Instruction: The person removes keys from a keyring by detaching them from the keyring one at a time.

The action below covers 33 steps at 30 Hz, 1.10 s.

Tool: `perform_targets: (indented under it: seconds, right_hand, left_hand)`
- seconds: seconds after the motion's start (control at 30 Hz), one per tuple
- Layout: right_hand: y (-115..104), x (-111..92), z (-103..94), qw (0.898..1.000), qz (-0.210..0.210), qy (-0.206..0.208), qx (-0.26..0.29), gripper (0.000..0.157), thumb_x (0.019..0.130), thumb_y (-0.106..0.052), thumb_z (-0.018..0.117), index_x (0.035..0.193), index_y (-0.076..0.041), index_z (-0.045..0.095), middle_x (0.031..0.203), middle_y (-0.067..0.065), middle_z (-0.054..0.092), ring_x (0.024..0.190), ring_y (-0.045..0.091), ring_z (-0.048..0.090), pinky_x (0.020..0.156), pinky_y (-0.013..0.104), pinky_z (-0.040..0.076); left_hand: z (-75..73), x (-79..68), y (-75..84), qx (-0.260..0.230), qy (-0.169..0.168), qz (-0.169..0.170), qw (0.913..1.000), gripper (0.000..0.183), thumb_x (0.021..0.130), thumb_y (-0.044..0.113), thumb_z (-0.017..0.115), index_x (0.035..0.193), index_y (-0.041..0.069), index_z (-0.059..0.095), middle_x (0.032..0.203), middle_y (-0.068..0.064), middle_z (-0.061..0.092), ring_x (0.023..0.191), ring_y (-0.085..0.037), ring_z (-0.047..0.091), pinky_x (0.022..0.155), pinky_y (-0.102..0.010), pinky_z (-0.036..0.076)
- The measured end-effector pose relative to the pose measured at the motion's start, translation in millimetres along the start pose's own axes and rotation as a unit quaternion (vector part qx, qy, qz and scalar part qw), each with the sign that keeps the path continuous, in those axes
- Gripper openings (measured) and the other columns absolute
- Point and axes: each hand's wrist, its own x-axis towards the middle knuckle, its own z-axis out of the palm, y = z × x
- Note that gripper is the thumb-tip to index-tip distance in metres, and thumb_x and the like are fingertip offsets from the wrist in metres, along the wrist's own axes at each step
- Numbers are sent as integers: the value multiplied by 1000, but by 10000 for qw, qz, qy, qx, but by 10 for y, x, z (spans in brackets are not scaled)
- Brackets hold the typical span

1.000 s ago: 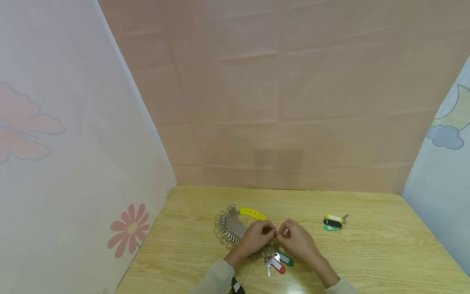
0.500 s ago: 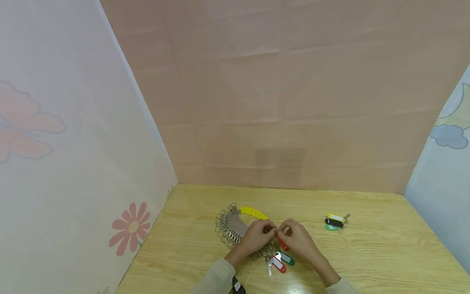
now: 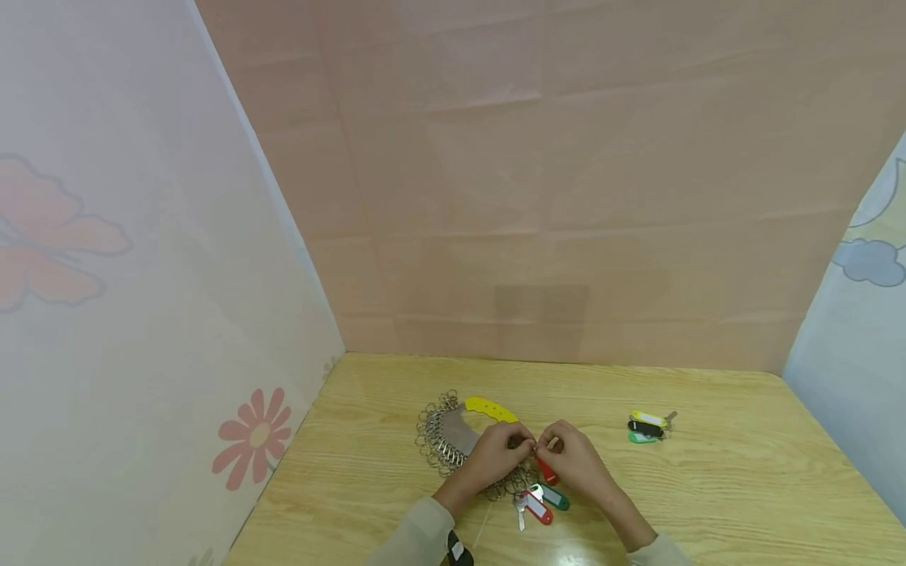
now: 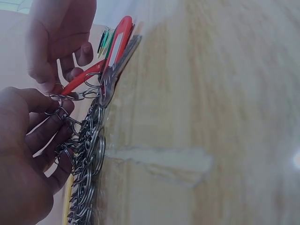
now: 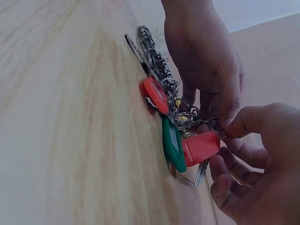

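Note:
A grey curved plate (image 3: 456, 432) with a yellow handle (image 3: 488, 409) lies on the table, its edge lined with several metal rings (image 4: 86, 161). My left hand (image 3: 495, 454) is over its right side and pinches a small metal ring (image 4: 58, 104) between thumb and fingers. Against it, my right hand (image 3: 575, 462) pinches the ring at the end of a red key tag (image 5: 201, 147); a key (image 5: 201, 173) hangs beside the tag. My fingers partly hide where the rings meet. Just below lie another red key tag (image 3: 538, 508), a green key tag (image 3: 554, 497) and keys (image 3: 521, 511).
Farther right on the wooden table (image 3: 743, 472) lies a small group of key tags: yellow (image 3: 648, 418), black (image 3: 646, 429) and green (image 3: 642, 438), with a key. A pinkish cloth wall (image 3: 566, 196) stands behind the table, and pale printed walls (image 3: 170, 236) flank it.
The red key tag has come into view below my right hand's fingertips since one second ago. Both hands stay nearly in place; the view has shifted slightly.

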Motion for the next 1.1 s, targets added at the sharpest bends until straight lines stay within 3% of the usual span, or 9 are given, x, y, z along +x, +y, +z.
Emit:
perform_targets:
  seconds: [0.7, 1.1]
  right_hand:
    - [8, -30, -39, 9990, -397, -90, 173, 13, 90, -8, 71, 83, -15, 62, 97, 2, 57, 76, 15, 58, 54, 24, 49]
    - [-3, -32, -28, 9997, -226, -81, 36, 8, 91, -14, 70, 85, -14, 64, 93, 0, 61, 70, 9, 58, 56, 21, 48]
  left_hand:
    - [-6, 1, 3, 103, -50, -54, 9999, 15, 101, 29, 59, 98, 22, 71, 92, 11, 70, 79, 5, 57, 71, -17, 48]
    - [-11, 1, 35, 90, -60, -74, 9999, 13, 100, 27, 60, 98, 21, 72, 92, 12, 70, 81, 5, 58, 73, -17, 49]
